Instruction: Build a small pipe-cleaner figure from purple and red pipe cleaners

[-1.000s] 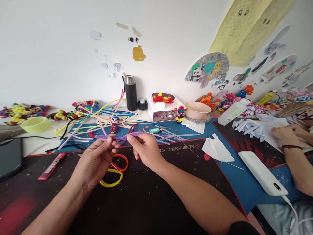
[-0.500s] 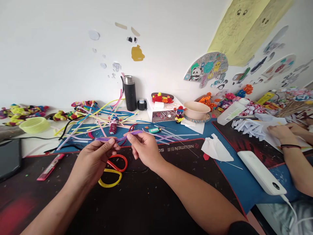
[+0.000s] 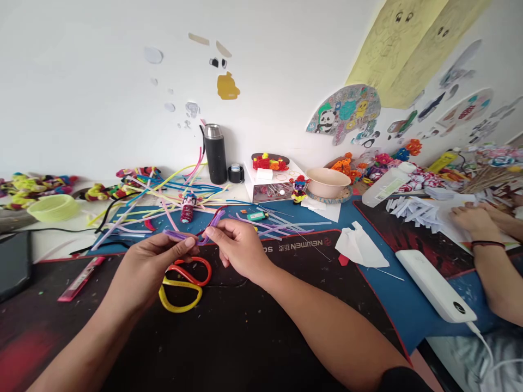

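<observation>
Purple pipe cleaners (image 3: 175, 235) are pinched between my two hands above the black desk mat (image 3: 245, 337). My left hand (image 3: 161, 258) has thumb and fingers closed on their left part. Closed on the other part is my right hand (image 3: 235, 245), where the purple strand bends upward near the fingertips. How many strands there are, I cannot tell. Scissors (image 3: 182, 294) with one red and one yellow handle loop lie on the mat below my hands, their blades hidden. Just behind my hands stands a small pipe-cleaner figure (image 3: 188, 207) with a dark red body.
Loose coloured pipe cleaners (image 3: 163, 198) spread behind my hands. A black thermos (image 3: 215, 155), a beige bowl (image 3: 328, 182) and a green lighter (image 3: 256, 216) stand or lie farther back. At right are a white power bank (image 3: 435, 286), crumpled tissue (image 3: 362, 247) and another person's hands (image 3: 474, 220).
The purple pipe cleaners, stretched nearly straight between my hands before, now bend upward at my right fingertips. My hands have shifted only slightly.
</observation>
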Available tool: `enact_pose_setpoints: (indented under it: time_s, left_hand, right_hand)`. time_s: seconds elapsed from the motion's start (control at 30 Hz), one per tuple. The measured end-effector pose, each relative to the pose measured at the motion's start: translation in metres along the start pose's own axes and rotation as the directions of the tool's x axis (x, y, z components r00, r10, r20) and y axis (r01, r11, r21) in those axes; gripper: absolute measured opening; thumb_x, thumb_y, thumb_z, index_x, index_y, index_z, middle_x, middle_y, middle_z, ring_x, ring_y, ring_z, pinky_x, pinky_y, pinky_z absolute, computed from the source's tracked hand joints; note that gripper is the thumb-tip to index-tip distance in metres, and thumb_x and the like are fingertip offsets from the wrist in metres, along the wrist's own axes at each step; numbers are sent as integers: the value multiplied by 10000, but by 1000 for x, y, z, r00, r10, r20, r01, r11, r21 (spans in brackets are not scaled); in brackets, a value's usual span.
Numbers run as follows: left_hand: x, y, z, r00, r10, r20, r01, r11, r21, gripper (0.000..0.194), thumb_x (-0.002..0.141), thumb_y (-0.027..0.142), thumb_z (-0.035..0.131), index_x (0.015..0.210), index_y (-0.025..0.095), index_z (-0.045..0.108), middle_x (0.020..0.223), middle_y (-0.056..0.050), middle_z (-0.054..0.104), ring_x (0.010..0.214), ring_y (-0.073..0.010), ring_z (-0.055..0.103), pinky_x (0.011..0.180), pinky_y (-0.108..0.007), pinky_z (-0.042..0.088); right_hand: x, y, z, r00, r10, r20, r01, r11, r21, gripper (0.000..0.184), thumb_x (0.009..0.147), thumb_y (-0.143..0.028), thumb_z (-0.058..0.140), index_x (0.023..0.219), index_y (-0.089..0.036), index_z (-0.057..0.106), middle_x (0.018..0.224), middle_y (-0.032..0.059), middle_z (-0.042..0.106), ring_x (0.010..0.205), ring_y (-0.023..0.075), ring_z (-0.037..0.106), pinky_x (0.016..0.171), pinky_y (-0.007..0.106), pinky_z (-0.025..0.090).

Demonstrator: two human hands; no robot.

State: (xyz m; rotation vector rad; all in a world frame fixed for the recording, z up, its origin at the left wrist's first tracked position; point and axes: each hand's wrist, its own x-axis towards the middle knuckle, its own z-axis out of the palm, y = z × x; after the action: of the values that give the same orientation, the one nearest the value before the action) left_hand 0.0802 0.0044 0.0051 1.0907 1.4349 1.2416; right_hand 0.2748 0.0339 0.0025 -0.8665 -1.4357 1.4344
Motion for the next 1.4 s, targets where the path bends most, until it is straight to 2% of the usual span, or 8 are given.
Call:
enact_pose_setpoints:
  time_s: [0.1, 0.27, 0.53, 0.63, 0.77, 1.0, 1.2, 1.4]
  left_hand:
    - [1, 1, -3, 997, -40, 59, 41, 999, -10, 489, 555, 604, 999, 833, 220, 876, 810, -63, 852, 736, -208, 741, 695, -282, 607]
    - [2, -3, -7, 990, -28, 140, 21, 998, 55, 431, 617, 596, 978, 782, 218, 854, 705, -42, 805, 656, -195, 713, 644, -268, 578]
    - [-3, 7, -7, 994, 7, 110, -25, 987, 162, 484, 626, 678, 929, 751, 219, 841, 684, -49, 785, 650, -197, 686, 627, -262, 545]
    - [-3, 9, -5, 996, 2, 95, -15, 991, 130, 499, 583, 676, 956, 738, 216, 839, 671, -33, 760, 635, -171, 640, 605, -241, 514]
    - [-2, 10, -3, 993, -67, 99, 69, 997, -18, 548, 500, 692, 985, 685, 203, 824, 623, -20, 713, 584, -143, 575, 553, -227, 475]
    - [-2, 13, -3, 991, -89, 102, 97, 992, -76, 396, 458, 437, 1046, 719, 217, 846, 619, -4, 730, 550, -131, 574, 516, -213, 467]
    - [-3, 17, -1, 988, -113, 106, 118, 992, -40, 366, 441, 419, 1037, 665, 215, 831, 612, -17, 751, 531, -139, 610, 511, -216, 494]
    - [-5, 16, -5, 977, -134, 163, 138, 990, -18, 351, 491, 430, 1018, 716, 221, 848, 629, -34, 780, 548, -184, 676, 544, -262, 549]
  right_hand:
    - [-1, 1, -1, 999, 29, 42, -27, 999, -45, 426, 949, -596, 774, 873, -188, 680, 581, -72, 563, 405, 86, 515, 448, 231, 372]
    - [-3, 0, -1, 989, 90, 117, -76, 990, -121, 398, 977, -579, 761, 912, -192, 690, 543, -77, 554, 414, 90, 502, 455, 220, 360]
    - [-4, -6, -2, 977, 125, 173, -95, 981, -168, 427, 977, -579, 770, 828, -194, 662, 516, -85, 546, 402, 78, 479, 453, 219, 337]
    - [-5, -7, -2, 969, 134, 206, -102, 982, -158, 438, 967, -580, 782, 802, -196, 652, 502, -87, 540, 405, 79, 477, 459, 220, 339]
    - [-5, -6, -2, 959, 150, 239, -120, 984, -135, 442, 955, -602, 786, 823, -195, 675, 488, -87, 532, 411, 86, 478, 477, 223, 347]
    - [-7, -6, 0, 939, 190, 287, -151, 977, -153, 458, 942, -631, 787, 846, -194, 693, 472, -82, 527, 417, 86, 475, 493, 217, 343]
    - [-5, -2, -2, 922, 224, 315, -185, 971, -150, 465, 935, -646, 783, 900, -185, 735, 507, -70, 554, 433, 86, 488, 501, 222, 341]
    - [-3, 5, -4, 899, 254, 358, -228, 967, -115, 479, 904, -655, 805, 918, -181, 738, 521, -66, 569, 443, 94, 510, 497, 223, 362]
